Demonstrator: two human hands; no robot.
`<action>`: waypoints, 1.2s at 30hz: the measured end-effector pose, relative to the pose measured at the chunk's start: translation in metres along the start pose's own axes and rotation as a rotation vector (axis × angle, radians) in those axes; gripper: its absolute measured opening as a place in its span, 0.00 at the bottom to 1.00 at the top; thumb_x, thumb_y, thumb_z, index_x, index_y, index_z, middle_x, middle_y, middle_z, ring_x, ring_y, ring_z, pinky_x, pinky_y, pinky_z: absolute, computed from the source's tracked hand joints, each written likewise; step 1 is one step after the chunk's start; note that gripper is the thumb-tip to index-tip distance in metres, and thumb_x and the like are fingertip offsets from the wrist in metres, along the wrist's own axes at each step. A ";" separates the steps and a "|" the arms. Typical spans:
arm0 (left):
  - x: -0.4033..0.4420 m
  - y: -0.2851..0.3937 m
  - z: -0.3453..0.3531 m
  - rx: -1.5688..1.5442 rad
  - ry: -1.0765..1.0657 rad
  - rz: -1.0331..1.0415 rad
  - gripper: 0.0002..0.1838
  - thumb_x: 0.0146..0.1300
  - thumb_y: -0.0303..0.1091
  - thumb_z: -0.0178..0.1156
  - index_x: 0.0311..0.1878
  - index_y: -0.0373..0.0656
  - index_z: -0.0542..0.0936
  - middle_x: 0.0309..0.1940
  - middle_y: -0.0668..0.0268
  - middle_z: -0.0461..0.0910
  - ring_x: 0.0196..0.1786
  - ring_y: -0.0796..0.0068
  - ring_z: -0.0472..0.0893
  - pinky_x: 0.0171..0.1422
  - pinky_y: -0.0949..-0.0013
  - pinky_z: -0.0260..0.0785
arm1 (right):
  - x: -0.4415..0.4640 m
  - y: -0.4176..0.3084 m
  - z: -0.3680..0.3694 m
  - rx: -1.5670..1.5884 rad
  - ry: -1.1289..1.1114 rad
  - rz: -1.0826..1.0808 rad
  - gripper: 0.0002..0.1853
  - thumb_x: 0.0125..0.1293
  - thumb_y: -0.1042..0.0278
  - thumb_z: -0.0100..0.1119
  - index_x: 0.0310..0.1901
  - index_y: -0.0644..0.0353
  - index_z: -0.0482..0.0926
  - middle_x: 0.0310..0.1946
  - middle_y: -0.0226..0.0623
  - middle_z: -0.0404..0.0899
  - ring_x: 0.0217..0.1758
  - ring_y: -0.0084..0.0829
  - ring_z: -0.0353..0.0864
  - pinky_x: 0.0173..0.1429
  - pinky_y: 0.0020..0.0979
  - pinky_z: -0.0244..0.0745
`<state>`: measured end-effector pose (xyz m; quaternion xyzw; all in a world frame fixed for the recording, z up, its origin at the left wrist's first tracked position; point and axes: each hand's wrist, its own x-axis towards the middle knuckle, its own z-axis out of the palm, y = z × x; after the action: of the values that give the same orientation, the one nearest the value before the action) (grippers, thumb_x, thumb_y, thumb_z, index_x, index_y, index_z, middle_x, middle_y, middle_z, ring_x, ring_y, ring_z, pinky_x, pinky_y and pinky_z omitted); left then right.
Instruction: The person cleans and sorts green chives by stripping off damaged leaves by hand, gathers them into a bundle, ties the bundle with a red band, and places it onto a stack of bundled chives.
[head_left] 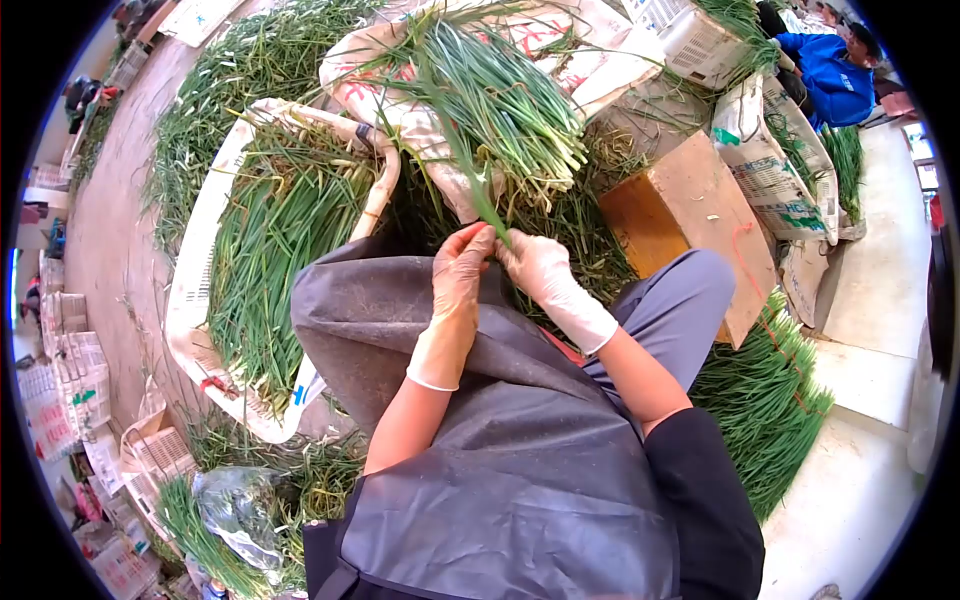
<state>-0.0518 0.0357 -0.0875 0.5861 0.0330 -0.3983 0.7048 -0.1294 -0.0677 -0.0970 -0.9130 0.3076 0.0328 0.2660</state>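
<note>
My left hand, in a thin pale glove, is closed in a pinch near the lower end of a green onion. Right beside it, my gloved right hand also pinches that green onion at its base. Its long leaves rise up and to the left, over a loose pile of green onions lying on a white woven sack. Both hands meet above my dark apron, between my bent knees. The fingertips partly hide the stalk's end.
To the left stands a white plastic crate full of green stalks. A brown wooden box is by my right knee, with a large green bundle below it. Trimmings cover the floor. Someone in blue sits at upper right.
</note>
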 end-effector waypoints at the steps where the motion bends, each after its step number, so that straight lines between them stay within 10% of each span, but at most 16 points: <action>1: 0.002 -0.012 0.003 -0.038 -0.007 0.037 0.14 0.58 0.36 0.64 0.44 0.41 0.78 0.34 0.72 0.79 0.34 0.85 0.74 0.39 0.81 0.64 | -0.009 -0.002 0.000 0.057 -0.011 -0.022 0.17 0.64 0.51 0.49 0.39 0.57 0.75 0.31 0.49 0.80 0.38 0.48 0.80 0.41 0.44 0.73; 5: 0.015 -0.031 -0.016 -0.138 -0.046 -0.024 0.06 0.57 0.32 0.63 0.37 0.43 0.80 0.28 0.74 0.79 0.30 0.85 0.74 0.38 0.83 0.63 | -0.016 0.009 0.021 0.880 -0.002 -0.087 0.20 0.65 0.52 0.50 0.46 0.61 0.75 0.38 0.54 0.78 0.44 0.49 0.78 0.45 0.38 0.72; 10: 0.017 -0.027 -0.013 -0.162 -0.074 -0.137 0.07 0.56 0.36 0.65 0.31 0.47 0.78 0.24 0.76 0.77 0.26 0.86 0.73 0.32 0.81 0.65 | -0.022 -0.008 -0.009 0.189 -0.101 0.033 0.23 0.66 0.48 0.49 0.48 0.63 0.75 0.37 0.54 0.79 0.43 0.49 0.79 0.45 0.37 0.73; 13: 0.023 -0.032 -0.016 -0.086 -0.067 -0.106 0.05 0.56 0.33 0.65 0.31 0.46 0.78 0.25 0.75 0.78 0.26 0.86 0.74 0.33 0.82 0.66 | -0.020 0.013 0.022 0.441 0.095 -0.067 0.23 0.67 0.49 0.49 0.45 0.65 0.75 0.34 0.54 0.78 0.42 0.48 0.79 0.43 0.37 0.72; 18: 0.018 -0.027 -0.016 -0.255 -0.052 -0.057 0.03 0.60 0.28 0.57 0.36 0.44 0.75 0.36 0.64 0.81 0.36 0.77 0.79 0.41 0.75 0.69 | -0.014 0.033 0.031 0.984 0.104 -0.077 0.21 0.68 0.50 0.49 0.31 0.63 0.77 0.21 0.26 0.72 0.24 0.18 0.66 0.30 0.23 0.64; 22: 0.021 -0.024 -0.018 -0.294 0.101 -0.117 0.05 0.62 0.30 0.57 0.40 0.45 0.74 0.38 0.64 0.80 0.38 0.75 0.79 0.43 0.71 0.71 | -0.014 0.048 0.034 1.269 -0.177 0.188 0.19 0.67 0.51 0.50 0.31 0.61 0.77 0.15 0.20 0.63 0.18 0.13 0.57 0.24 0.18 0.53; 33: 0.031 -0.029 -0.019 -0.323 0.108 0.003 0.07 0.58 0.32 0.64 0.36 0.41 0.78 0.34 0.63 0.83 0.35 0.78 0.81 0.38 0.79 0.68 | -0.025 0.045 0.033 1.151 -0.050 0.168 0.23 0.68 0.49 0.45 0.33 0.62 0.82 0.22 0.34 0.79 0.29 0.26 0.78 0.36 0.25 0.71; 36: 0.027 -0.013 -0.024 -0.384 0.057 0.039 0.08 0.59 0.32 0.63 0.38 0.39 0.78 0.33 0.63 0.83 0.37 0.77 0.81 0.40 0.80 0.68 | -0.018 0.086 0.043 0.555 -0.265 0.282 0.22 0.67 0.50 0.44 0.39 0.62 0.80 0.28 0.40 0.80 0.36 0.33 0.80 0.44 0.30 0.73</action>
<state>-0.0312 0.0420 -0.1196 0.4522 0.1168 -0.3542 0.8102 -0.1892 -0.0935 -0.1693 -0.7420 0.3907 0.1024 0.5350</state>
